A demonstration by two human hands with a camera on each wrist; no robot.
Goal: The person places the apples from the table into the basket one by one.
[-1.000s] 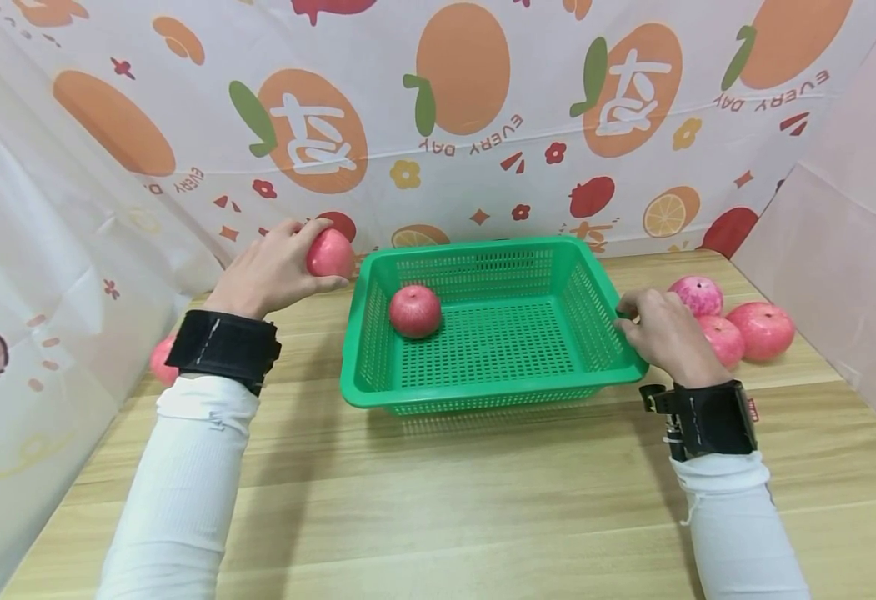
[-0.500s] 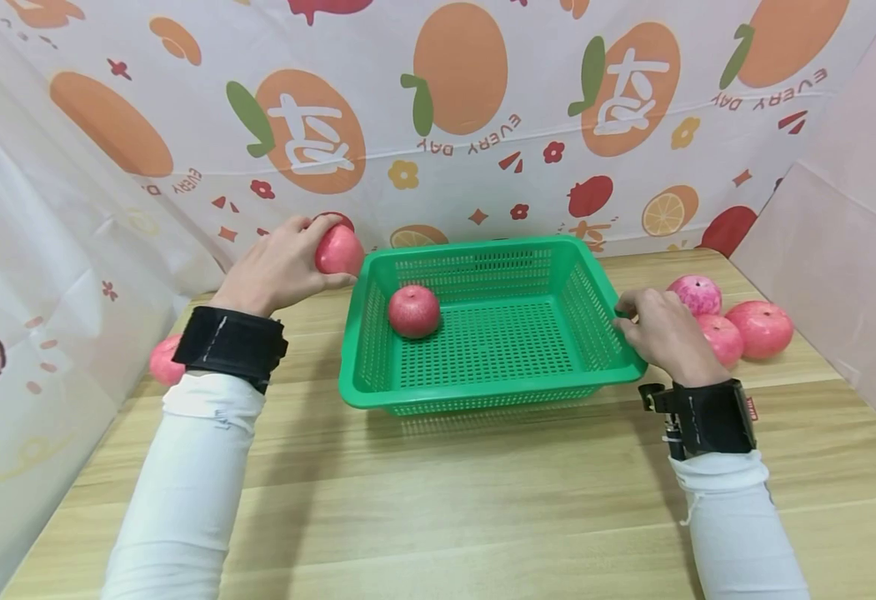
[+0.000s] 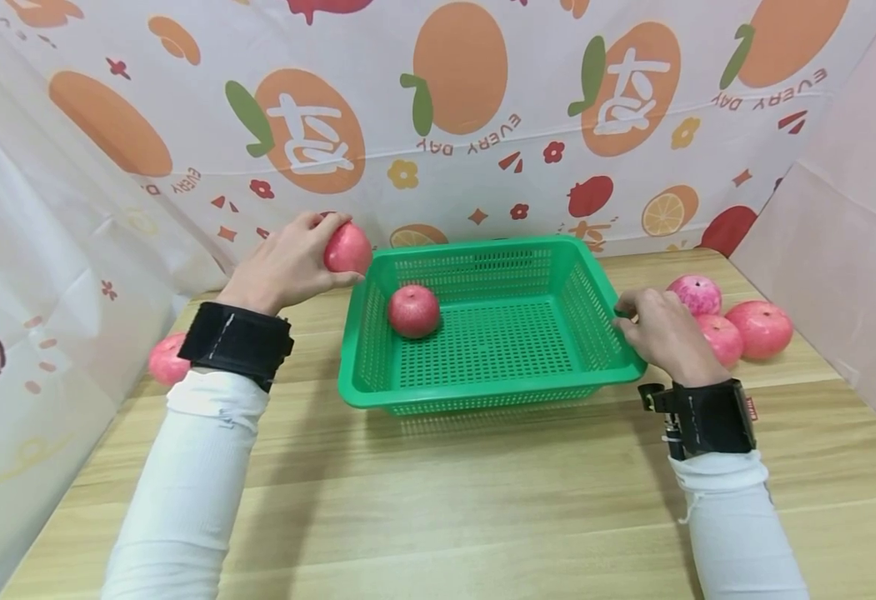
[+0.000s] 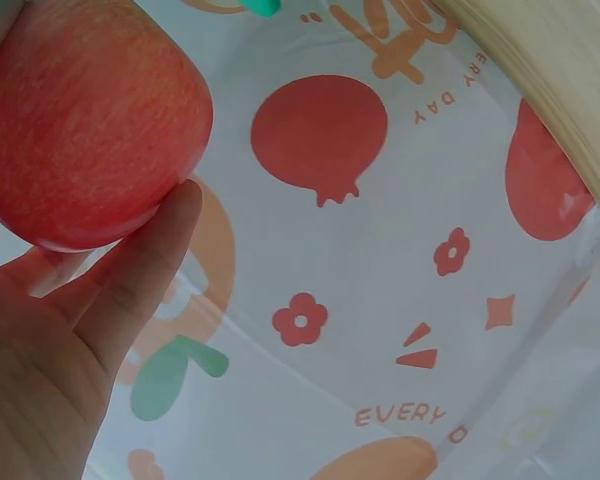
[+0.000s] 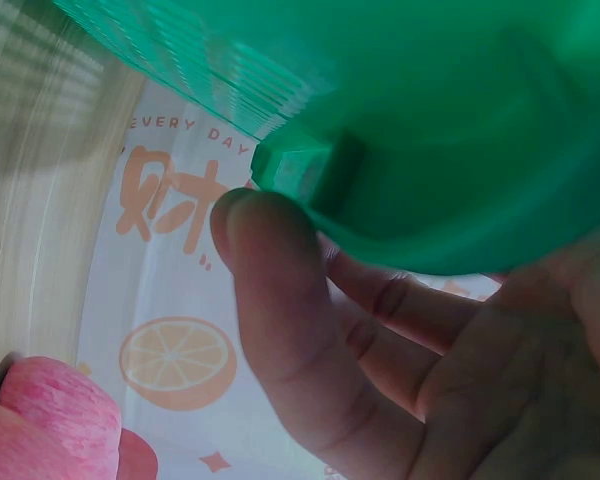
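My left hand (image 3: 287,262) grips a red apple (image 3: 348,248) between thumb and fingers, beside the left back corner of a green plastic basket (image 3: 445,398). In the left wrist view the same apple (image 4: 90,120) fills the upper left, with the fingers under and around it. Inside the basket, toward its left end, sits another red apple (image 3: 414,312). My right hand (image 3: 663,333) holds the basket's right rim. The right wrist view has the thumb and fingers of that hand (image 5: 320,330) curled at the green rim (image 5: 430,262).
Right of the right hand several apples lie together, among them a large one (image 3: 760,329) and a mottled pink one (image 3: 696,294). A further apple (image 3: 168,360) lies at the left table edge, partly behind the left wrist. A fruit-print curtain (image 3: 468,192) stands behind the wooden table (image 3: 483,517).
The left hand has moved a little to the right with its apple, closer to the basket's left rim. My right hand and the basket have stayed in place.
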